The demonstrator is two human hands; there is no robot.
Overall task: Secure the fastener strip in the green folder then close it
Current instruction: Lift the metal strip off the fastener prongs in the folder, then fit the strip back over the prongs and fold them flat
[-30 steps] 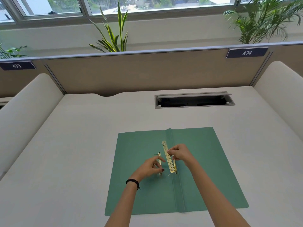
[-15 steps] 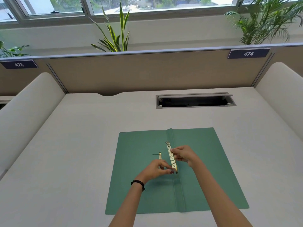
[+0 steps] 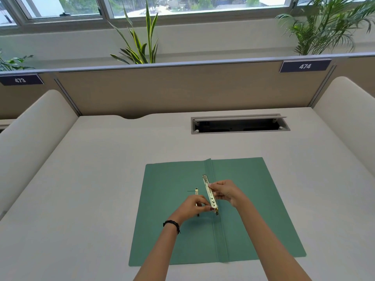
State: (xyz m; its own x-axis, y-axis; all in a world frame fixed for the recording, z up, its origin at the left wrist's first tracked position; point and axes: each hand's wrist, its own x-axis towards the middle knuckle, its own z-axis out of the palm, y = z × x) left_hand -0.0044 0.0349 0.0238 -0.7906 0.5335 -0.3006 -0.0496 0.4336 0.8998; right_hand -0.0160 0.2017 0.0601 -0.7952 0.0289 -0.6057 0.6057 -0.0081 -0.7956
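Fastener strip (image 3: 210,193) pinched between both hands' fingers (image 3: 213,186).

Open folder (image 3: 253,209) on desk (image 3: 91,179), before cable slot (image 3: 239,126)

Green folder (image 3: 253,209), open flat on white desk (image 3: 91,179). Brass fastener strip (image 3: 209,189) pinched in right hand (image 3: 225,192) and left hand (image 3: 194,206), above the spine fold.
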